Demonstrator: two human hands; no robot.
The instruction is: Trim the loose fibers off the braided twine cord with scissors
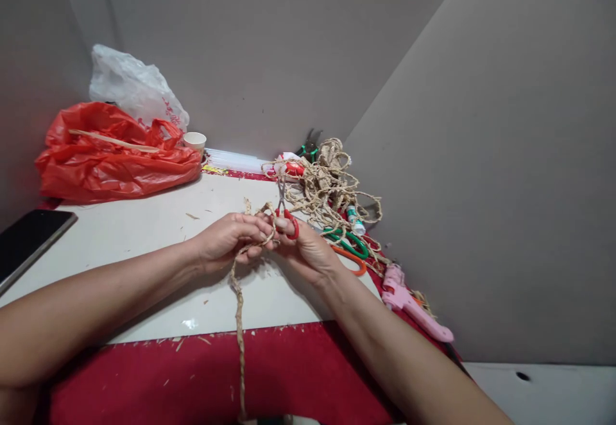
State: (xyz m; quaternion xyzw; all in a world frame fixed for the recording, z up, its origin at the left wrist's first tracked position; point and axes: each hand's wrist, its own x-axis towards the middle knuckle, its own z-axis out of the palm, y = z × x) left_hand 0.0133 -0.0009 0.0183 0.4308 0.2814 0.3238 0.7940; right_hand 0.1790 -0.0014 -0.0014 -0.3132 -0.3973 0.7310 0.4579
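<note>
Though indistinct, cord (237,291) across left hand (231,239)

Three pairs of scissors (282,192) show: one red-handled pair (295,228), one green-handled pair (359,240) and one orange-handled pair (359,271). There are two plastic bags (120,171), one phone (33,239), one paper cup (195,142), one glue gun (414,308) and one small tube (355,218). The tangled cord strands (332,181) cannot be counted.

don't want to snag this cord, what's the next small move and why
Probably ease the cord straight with the left hand before using the red-handled scissors. The cord curls at the fingertips, close to the scissors in the right hand, whose blades point away from the person.
</note>
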